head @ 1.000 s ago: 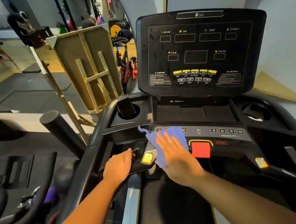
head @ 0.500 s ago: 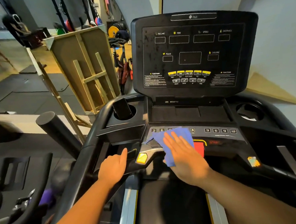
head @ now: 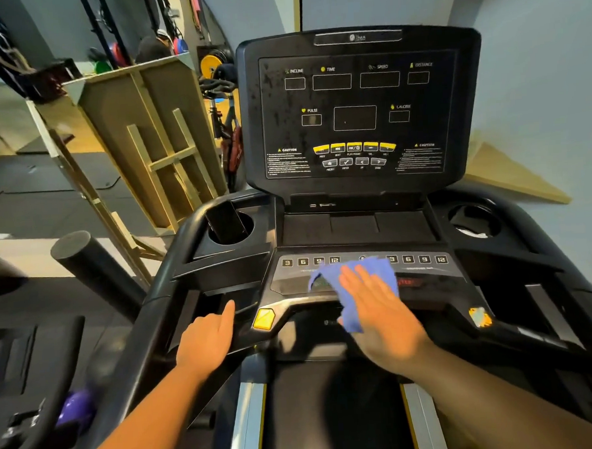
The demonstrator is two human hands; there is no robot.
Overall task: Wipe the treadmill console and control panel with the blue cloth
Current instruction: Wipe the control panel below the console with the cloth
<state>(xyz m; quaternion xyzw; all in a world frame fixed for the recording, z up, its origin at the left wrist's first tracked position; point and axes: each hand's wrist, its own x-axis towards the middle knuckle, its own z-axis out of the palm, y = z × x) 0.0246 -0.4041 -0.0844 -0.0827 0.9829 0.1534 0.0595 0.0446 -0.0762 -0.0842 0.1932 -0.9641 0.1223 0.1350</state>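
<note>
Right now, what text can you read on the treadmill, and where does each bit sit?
"INCLINE", "TIME", "SPEED", "DISTANCE": top row of the console.
"PULSE", "CALORIE": console's middle row.
"CAUTION": twice, lower corners; the print beneath is too small to read.
"3 6 9 12": both ends of the control panel.
Button captions, the top logo and the red word beside the blue cloth: blurred.

Wooden frame [head: 153, 142] beside exercise bike [head: 226, 125].

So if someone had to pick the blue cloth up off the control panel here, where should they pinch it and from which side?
Best bet is the loose corner of the blue cloth that sticks out left of the right hand. That hand lies flat over the middle, pressing it onto the control panel, so only the edges are free. Come from the left and above, and pinch the raised, crumpled fold.
</note>
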